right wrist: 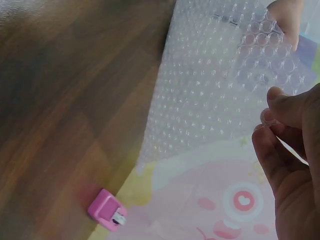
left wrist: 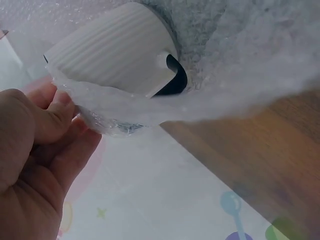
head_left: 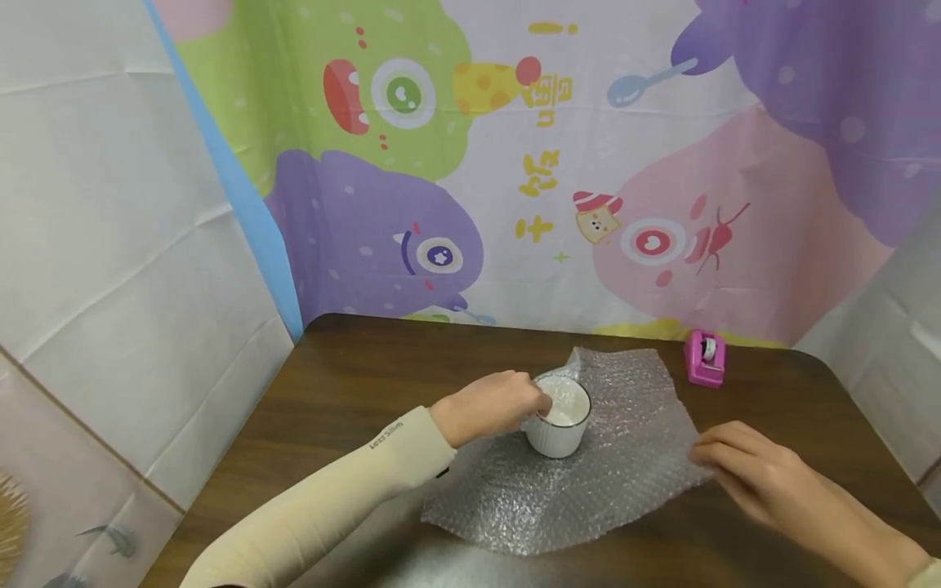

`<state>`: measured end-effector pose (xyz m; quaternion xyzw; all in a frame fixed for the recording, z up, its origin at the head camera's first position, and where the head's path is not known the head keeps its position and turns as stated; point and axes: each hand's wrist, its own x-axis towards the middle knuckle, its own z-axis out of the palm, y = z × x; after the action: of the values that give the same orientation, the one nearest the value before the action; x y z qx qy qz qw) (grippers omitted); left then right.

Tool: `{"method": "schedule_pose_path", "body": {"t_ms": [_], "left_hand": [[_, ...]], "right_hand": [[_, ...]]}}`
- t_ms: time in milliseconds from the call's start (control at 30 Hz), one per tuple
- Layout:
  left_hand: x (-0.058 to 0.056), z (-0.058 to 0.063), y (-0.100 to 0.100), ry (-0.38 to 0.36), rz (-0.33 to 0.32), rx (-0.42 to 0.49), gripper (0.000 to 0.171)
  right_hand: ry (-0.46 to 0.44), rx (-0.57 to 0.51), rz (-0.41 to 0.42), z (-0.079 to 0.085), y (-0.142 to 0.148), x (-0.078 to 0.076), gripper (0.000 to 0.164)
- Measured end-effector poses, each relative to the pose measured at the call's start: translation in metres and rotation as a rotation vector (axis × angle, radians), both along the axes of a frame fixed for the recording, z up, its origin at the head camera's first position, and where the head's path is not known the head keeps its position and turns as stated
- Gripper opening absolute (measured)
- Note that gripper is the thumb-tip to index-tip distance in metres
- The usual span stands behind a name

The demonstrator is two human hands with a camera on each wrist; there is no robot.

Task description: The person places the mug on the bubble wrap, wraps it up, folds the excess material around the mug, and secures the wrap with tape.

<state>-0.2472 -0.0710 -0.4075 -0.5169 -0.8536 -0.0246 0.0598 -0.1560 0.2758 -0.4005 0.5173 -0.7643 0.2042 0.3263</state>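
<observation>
A white ribbed mug (head_left: 559,439) with a dark rim stands upright on a sheet of bubble wrap (head_left: 617,465). Its dark-edged handle (left wrist: 175,77) shows in the left wrist view. My left hand (head_left: 494,406) is at the mug's left rim, pinching an edge of the wrap that is lifted against the mug; the fingertips are partly hidden in the head view. On the other side, my right hand (head_left: 760,469) pinches the right corner of the sheet between thumb and fingers, holding it raised above the table.
A pink tape dispenser (head_left: 706,359) stands at the table's back right, beyond the wrap. The brown wooden table (head_left: 353,367) ends against a cartoon-printed curtain (head_left: 515,269). White panels (head_left: 169,204) rise on both sides.
</observation>
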Motion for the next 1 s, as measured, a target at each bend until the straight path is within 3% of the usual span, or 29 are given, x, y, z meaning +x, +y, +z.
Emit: {"method": "schedule_pose_path", "body": {"t_ms": [367, 1000], "left_hand": [[0.004, 0.001, 0.0, 0.099, -0.008, -0.048, 0.024], [0.005, 0.001, 0.0, 0.08, -0.002, -0.033, 0.032]], "right_hand": [[0.038, 0.055, -0.024, 0.019, -0.01, -0.006, 0.044], [0.074, 0.089, -0.11, 0.043, -0.031, -0.022, 0.046]]}}
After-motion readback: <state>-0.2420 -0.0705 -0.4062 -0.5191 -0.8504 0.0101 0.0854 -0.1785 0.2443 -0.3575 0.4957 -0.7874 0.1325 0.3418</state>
